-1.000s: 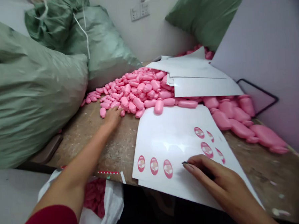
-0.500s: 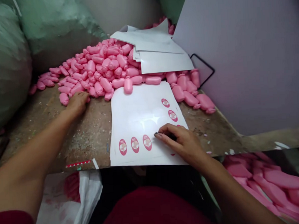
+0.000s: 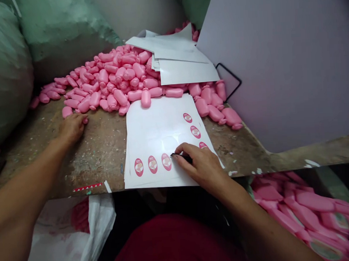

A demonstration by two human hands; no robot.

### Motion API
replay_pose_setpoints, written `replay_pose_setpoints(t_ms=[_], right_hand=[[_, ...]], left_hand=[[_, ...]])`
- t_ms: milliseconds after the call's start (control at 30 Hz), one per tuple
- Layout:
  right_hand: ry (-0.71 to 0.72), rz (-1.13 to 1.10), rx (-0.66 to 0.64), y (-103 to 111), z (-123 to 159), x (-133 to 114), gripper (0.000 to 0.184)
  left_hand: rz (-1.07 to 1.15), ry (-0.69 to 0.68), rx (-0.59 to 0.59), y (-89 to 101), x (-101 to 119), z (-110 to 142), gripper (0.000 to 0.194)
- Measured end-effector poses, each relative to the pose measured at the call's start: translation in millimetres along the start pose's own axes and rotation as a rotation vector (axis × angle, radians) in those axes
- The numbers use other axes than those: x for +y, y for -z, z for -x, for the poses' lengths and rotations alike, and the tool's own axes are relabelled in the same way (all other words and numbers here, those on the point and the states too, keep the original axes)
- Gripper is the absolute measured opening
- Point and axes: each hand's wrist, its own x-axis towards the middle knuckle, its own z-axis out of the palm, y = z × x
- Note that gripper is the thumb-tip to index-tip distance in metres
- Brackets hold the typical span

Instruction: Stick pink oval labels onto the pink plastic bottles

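Note:
My left hand rests on the table at the near edge of the bottle pile, its fingers closed around a small pink bottle; only the end of it shows. Over the sticker sheet, my right hand pinches a thin black pointed tool, mostly hidden by the fingers. The tool's tip is at the right side of an oval pink sticker. More oval stickers line the sheet's front and right edges. One pink bottle lies on the sheet's far edge.
A heap of pink bottles spreads across the back of the table, with white sheets on top. Green sacks stand behind and left. A pale panel borders the right. More pink bottles lie below, right.
My left hand has drawn back from the heap, toward me and left, with a pink bottle in it. My right hand has brought the black tool to the sticker's edge. The view has shifted slightly.

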Motion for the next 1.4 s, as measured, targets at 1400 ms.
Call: replay_pose_setpoints(t_ms=[1400], right_hand=[[0.076, 0.161, 0.067, -8.9, -1.0, -6.0, 0.018]], left_hand=[[1.764, 0.364, -0.170, -73.4, 205.8, 125.9, 0.037]])
